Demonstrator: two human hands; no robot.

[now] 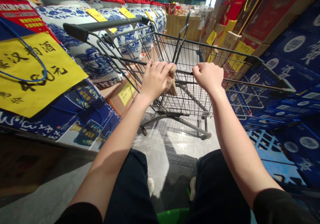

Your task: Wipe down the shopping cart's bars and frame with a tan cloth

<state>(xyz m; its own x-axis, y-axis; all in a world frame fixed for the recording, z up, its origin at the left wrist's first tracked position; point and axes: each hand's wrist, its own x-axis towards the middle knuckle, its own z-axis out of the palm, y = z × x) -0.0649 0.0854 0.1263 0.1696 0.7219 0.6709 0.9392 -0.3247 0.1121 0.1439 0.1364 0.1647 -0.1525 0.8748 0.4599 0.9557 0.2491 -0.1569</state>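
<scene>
A dark wire shopping cart stands sideways before me, its long handle toward the left. My left hand is closed on a crumpled brown cloth at the cart's near upper side, the cloth against the rail and hanging a little below it. Farther right along that same side, my right hand is wrapped in a fist around the rail. Its fingertips are hidden behind the knuckles. Only wire mesh shows inside the basket.
Blue-and-white porcelain jars with red cloth tops line the left. A yellow price sign sits nearer, on blue boxes. Stacked blue cartons rise at the right beside a light-blue plastic crate. Something green shows between my legs.
</scene>
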